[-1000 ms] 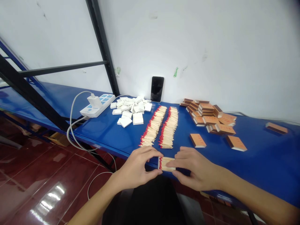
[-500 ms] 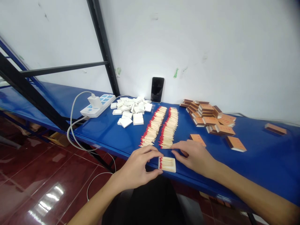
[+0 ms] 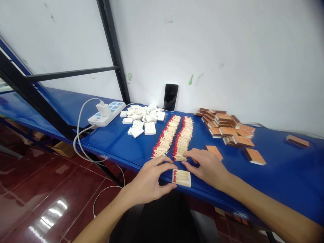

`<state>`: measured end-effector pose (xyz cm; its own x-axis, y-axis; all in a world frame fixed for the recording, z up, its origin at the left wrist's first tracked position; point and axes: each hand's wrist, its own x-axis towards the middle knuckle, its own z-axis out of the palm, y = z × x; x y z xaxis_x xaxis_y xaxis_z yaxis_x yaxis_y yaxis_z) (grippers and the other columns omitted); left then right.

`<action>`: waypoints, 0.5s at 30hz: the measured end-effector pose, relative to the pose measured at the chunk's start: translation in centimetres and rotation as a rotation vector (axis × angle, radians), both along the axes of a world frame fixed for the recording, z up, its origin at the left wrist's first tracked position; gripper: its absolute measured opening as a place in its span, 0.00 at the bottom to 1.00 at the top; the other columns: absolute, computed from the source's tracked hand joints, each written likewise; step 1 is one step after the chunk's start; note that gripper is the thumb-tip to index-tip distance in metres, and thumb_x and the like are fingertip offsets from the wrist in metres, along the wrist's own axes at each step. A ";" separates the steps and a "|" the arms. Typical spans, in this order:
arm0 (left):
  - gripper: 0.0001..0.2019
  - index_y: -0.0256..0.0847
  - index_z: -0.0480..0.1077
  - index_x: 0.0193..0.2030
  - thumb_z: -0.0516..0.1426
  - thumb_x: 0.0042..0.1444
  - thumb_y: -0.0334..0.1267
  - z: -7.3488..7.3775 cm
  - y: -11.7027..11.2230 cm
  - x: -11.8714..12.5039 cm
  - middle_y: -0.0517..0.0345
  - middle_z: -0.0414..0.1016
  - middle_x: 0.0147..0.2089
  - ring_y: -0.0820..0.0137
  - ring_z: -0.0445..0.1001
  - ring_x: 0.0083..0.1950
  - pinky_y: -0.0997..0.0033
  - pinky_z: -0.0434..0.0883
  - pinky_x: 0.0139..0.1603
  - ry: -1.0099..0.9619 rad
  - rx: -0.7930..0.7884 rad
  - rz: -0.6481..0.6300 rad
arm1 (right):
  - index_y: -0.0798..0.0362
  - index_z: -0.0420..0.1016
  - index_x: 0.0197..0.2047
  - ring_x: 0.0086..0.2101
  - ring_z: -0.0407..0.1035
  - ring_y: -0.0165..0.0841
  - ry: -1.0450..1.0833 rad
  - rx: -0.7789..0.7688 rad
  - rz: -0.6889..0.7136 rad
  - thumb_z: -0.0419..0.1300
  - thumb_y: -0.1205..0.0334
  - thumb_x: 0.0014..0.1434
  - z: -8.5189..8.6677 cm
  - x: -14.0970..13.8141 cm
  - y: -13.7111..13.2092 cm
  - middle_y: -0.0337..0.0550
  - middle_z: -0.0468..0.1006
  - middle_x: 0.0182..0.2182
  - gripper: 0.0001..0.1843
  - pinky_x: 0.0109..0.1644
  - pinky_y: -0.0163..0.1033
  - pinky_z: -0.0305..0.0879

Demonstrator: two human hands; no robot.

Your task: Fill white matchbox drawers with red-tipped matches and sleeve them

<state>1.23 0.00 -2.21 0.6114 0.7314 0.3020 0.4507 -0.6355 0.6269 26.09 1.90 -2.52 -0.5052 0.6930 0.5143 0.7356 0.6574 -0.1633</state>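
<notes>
**White rectangular tray of red-tipped wooden matches on blue counter**

Left hand: fingers wide around the tray's left end, grip unclear. Right hand: fingers narrow at the near end of a match row, grip also unclear.

The bare right hand covers part of a flat orange cardboard matchbox, and I can't tell whether it touches the rightmost row of red-headed wooden matches. In the small white cardboard tray, the matches are too tiny for me to count! The orange-and-brown cardboard matchbox pile is too blurred to read; my view cuts the bare left forearm at the bottom, the bare right forearm lower right
</notes>
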 end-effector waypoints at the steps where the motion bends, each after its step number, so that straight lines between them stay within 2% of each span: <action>1: 0.20 0.45 0.74 0.55 0.67 0.55 0.37 0.0 0.0 0.0 0.53 0.72 0.58 0.62 0.73 0.58 0.65 0.69 0.61 0.002 -0.001 -0.002 | 0.52 0.77 0.43 0.23 0.67 0.30 -0.002 0.003 -0.003 0.57 0.59 0.68 0.0 0.0 0.0 0.38 0.74 0.24 0.09 0.29 0.36 0.58; 7: 0.22 0.46 0.73 0.58 0.66 0.56 0.39 0.2 0.0 0.0 0.53 0.72 0.59 0.61 0.74 0.58 0.64 0.70 0.61 0.002 0.000 0.002 | 0.52 0.77 0.42 0.22 0.67 0.30 -0.010 -0.002 -0.015 0.55 0.58 0.69 0.0 0.0 0.1 0.38 0.73 0.24 0.11 0.29 0.35 0.57; 15: 0.19 0.44 0.75 0.55 0.66 0.56 0.38 0.2 -0.1 0.1 0.51 0.73 0.57 0.61 0.74 0.57 0.63 0.70 0.60 -0.011 0.011 -0.008 | 0.52 0.77 0.38 0.23 0.66 0.31 -0.022 -0.044 -0.007 0.55 0.60 0.68 0.0 -0.1 0.1 0.37 0.72 0.23 0.10 0.29 0.36 0.56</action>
<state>1.31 -0.05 -2.03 0.6139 0.7232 0.3163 0.4388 -0.6458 0.6249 26.01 2.01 -2.50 -0.5108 0.7185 0.4721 0.7441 0.6445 -0.1759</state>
